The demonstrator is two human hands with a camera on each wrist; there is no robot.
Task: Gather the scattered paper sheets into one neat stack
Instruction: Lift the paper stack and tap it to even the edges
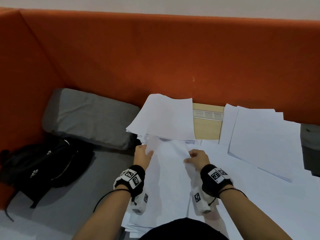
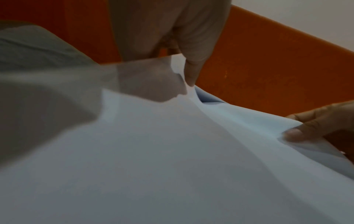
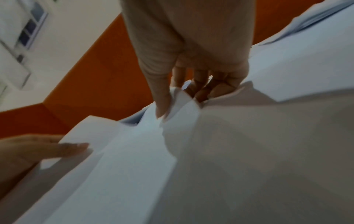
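Both hands hold the same held sheets (image 1: pixel 170 163) by the far edge, above the papers that cover the counter (image 1: pixel 207 126) in front of the person. The left hand (image 1: pixel 142 154) has its grip closed on the left part of this edge, the thumb on top and the other fingers hidden under the paper. The right hand (image 1: pixel 197 157) pinches the right part; in the right wrist view its thumb presses down on the top and the curled fingers (image 3: pixel 199 84) are behind the edge, where the paper is wrinkled a little.

I judge that the step in hand is to lift this bundle and bring its edges in line. To do it well, the two hands should pull with the same force (a paper that bends between them, as the left wrist view shows, can fold or tear), and then tap the lower edge on the counter until the sheets are even.

More paper waits: a fanned pile (image 1: pixel 164 118) at the back edge of the counter, just beyond the hands, and a right pile (image 1: pixel 263 134) towards the back right corner.

For containers, only a black bag (image 1: pixel 43 163) lies at the left, beside a grey cushion (image 1: pixel 90 116); I cannot tell what is inside.
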